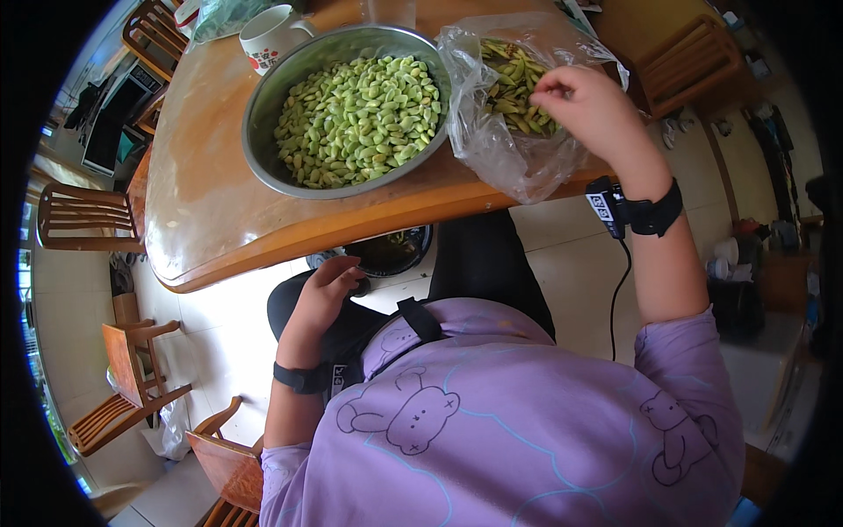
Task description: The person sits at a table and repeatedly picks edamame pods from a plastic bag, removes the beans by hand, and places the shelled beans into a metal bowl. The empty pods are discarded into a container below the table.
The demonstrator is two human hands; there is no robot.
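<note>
My right hand (574, 109) is over a clear plastic bag (527, 168) of green bean pods (515, 89), which look like edamame. Its fingers are bent at the pods' right side; whether a pod is between them cannot be made out. Left of the bag, a steel basin (342, 192) on the table holds a heap of shelled green beans (359, 118). Lower down, my left hand (327, 290) hovers by my left knee, below the table edge. Its fingers are loosely bent and apart, with nothing visible in them.
A white mug (273, 36) touches or nearly touches the basin's upper left on the wooden table (204, 165). Under the table edge, a black-lined bin (395, 263) holds green scraps. Wooden chairs (92, 217) stand around. A cable (614, 296) hangs from my right wrist.
</note>
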